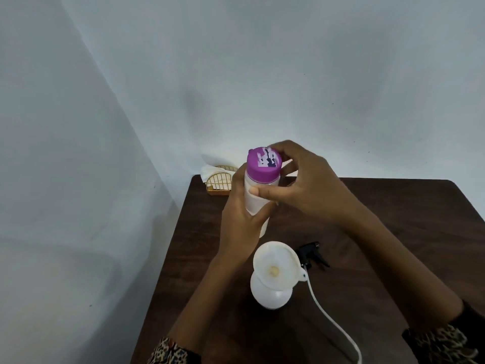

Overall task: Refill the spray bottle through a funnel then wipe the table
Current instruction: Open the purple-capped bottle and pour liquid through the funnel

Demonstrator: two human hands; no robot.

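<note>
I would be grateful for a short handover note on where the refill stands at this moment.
Left hand grips the white refill bottle upright above the table.
Right hand has its fingers round the purple cap, which is on.
Funnel sits in the spray bottle, near the front.
Black trigger head lies beside it with its white tube trailing toward the front edge.
Tissue holder stands at the far left corner.
Done: head off, funnel in.
Left: uncap, pour, refit head, wipe.

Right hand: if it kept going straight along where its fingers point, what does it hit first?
The right hand points left, fingers curled at the purple cap of the white bottle. That cap comes first; it looks already touched, though depth is uncertain.
</note>
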